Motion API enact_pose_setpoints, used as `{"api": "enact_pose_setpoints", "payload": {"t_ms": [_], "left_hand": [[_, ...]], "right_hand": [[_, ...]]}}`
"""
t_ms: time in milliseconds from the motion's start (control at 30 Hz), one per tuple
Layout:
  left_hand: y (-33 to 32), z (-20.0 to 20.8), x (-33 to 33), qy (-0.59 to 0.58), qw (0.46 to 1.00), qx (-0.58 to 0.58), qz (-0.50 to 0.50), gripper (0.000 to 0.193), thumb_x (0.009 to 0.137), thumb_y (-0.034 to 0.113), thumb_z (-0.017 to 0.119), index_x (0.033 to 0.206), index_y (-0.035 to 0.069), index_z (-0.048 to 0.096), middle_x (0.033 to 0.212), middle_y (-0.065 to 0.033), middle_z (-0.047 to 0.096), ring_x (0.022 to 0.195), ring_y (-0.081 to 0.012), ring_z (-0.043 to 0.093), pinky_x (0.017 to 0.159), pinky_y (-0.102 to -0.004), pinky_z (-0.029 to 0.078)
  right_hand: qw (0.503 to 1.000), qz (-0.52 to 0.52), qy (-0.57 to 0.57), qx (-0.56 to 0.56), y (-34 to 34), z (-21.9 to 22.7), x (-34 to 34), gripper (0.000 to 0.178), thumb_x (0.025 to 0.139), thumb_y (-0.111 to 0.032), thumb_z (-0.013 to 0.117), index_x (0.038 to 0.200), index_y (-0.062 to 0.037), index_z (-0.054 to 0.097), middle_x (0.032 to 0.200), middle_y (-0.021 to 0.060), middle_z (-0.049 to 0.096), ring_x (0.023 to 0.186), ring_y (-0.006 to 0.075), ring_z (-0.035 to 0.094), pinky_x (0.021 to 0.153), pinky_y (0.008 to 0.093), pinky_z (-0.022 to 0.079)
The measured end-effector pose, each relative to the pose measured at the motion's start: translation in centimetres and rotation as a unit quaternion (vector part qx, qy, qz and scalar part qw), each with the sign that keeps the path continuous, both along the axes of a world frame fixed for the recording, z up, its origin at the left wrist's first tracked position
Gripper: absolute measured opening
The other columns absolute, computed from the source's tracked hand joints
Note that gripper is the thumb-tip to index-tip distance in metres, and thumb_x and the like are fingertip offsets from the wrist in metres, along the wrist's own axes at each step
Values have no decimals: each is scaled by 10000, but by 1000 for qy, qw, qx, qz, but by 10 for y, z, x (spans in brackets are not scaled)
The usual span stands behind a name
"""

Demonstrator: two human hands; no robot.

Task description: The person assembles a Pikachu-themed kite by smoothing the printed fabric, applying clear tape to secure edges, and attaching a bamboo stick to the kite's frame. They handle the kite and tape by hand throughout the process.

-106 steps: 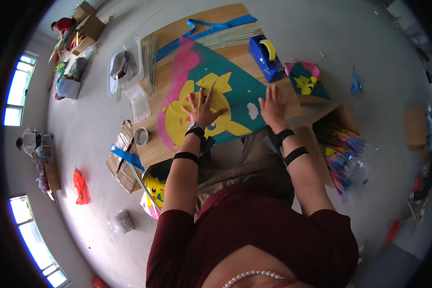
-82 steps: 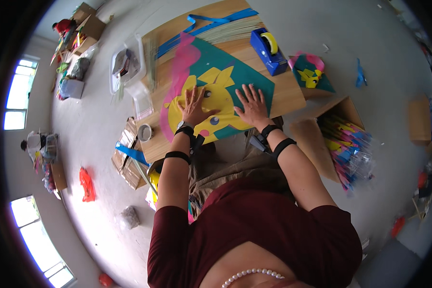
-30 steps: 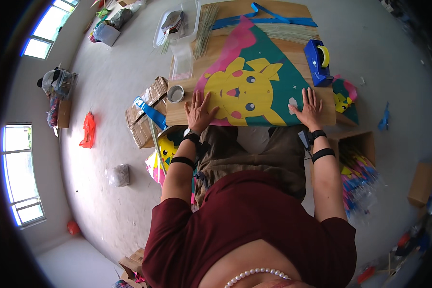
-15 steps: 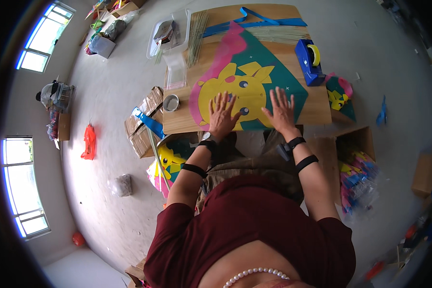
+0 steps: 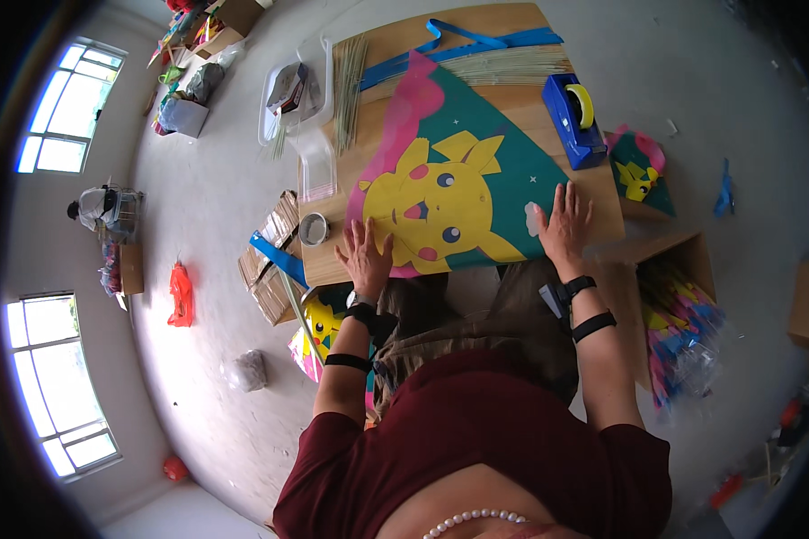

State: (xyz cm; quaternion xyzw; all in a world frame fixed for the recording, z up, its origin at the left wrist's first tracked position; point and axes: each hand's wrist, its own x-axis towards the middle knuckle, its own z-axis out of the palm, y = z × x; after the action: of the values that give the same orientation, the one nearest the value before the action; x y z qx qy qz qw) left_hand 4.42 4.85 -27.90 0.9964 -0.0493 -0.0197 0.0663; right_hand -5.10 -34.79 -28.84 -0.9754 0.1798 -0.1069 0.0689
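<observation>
A triangular kite sail (image 5: pixel 476 112), teal and pink with a big yellow cartoon face, lies flat across the wooden table (image 5: pixel 593 193). At its lower left edge, by the pink border, my left hand (image 5: pixel 366 260) rests with fingers spread. My right hand (image 5: pixel 562 229) lies fingers apart over the sail's right corner, holding nothing. Beside that thumb is a small whitish patch (image 5: pixel 532 220) on the teal part. A small round grey container (image 5: pixel 314 229) stands left of my left hand.
Bundles of thin sticks (image 5: pixel 348 94) and a blue strip (image 5: pixel 503 41) lie at the table's far side. A blue tape dispenser (image 5: pixel 575 126) is at the right, a clear plastic bin (image 5: pixel 324 67) at the far left. An open carton (image 5: pixel 683 256) with colourful pieces stands right of my legs.
My hands have moved apart across the sail, the left one toward its left edge and the right one to its right corner. The whitish patch now shows there.
</observation>
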Motion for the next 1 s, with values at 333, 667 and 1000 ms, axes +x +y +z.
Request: {"api": "enact_pose_setpoints", "payload": {"t_ms": [333,667,1000], "left_hand": [[-213,47,162,-150,924,-158,-313,281,905,105,648,1186,102,669,1121,-83,673,1098,-307,594,962,-436,437],[-312,12,282,-183,917,-82,-343,221,880,65,576,1058,90,704,1057,-91,686,1087,-295,609,935,-431,446],[-355,15,299,-193,901,29,-388,154,842,59,609,974,102,677,972,-81,653,1029,-272,615,891,-423,455]], "right_hand": [[969,217,-87,75,29,0,40,449,1034,-245,533,1436,-47,499,1470,158,476,1354,332,440,1188,524,318],[973,202,-52,103,29,5,41,481,1019,-272,547,1441,-49,490,1487,154,471,1368,323,436,1199,533,294],[972,197,-36,124,26,6,41,527,1008,-296,557,1466,-53,463,1509,151,462,1383,314,430,1211,534,267]]}}
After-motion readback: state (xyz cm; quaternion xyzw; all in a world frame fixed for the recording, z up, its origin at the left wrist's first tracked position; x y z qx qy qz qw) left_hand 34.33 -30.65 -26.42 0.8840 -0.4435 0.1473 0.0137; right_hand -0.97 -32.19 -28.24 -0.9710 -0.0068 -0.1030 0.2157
